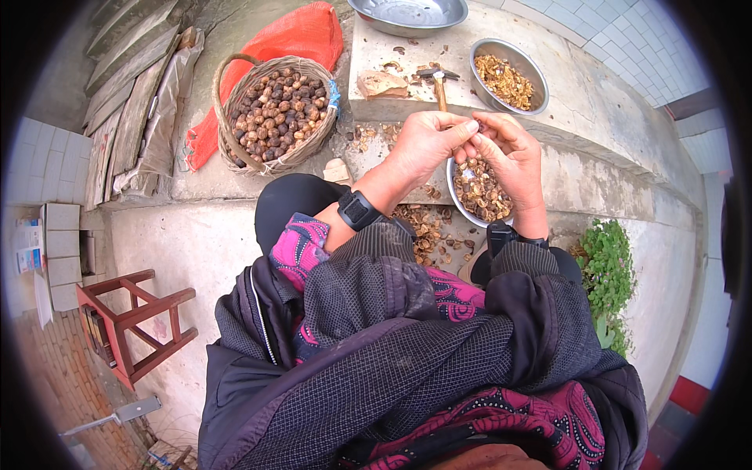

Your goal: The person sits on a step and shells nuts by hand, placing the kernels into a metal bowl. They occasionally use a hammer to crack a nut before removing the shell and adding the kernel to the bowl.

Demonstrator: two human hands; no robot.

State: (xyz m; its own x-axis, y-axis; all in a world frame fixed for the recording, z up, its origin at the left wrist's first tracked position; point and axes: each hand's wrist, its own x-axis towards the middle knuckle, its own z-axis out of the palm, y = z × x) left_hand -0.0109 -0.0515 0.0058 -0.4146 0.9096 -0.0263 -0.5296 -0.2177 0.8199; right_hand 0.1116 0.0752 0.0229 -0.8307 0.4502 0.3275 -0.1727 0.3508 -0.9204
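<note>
My left hand (429, 143) and my right hand (513, 153) meet fingertip to fingertip, both pinched around a small dark walnut piece (480, 126), mostly hidden by the fingers. Right below them is a white-rimmed bowl (452, 192) of cracked walnuts (479, 192), partly covered by my right hand. Beyond my left hand a hammer (440, 92) with a wooden handle lies on the concrete ledge, beside a stone block (382, 84). A metal bowl (540, 88) of walnut kernels (505, 81) stands on the ledge beyond my right hand.
At left, a wicker basket (229, 129) holds whole walnuts (278, 113), against a red mesh sack (301, 35). A metal basin (411, 17) sits at the back. Walnut shells (429, 235) litter the ground. A wooden stool (141, 321) lies lower left; a green plant (609, 270) grows right.
</note>
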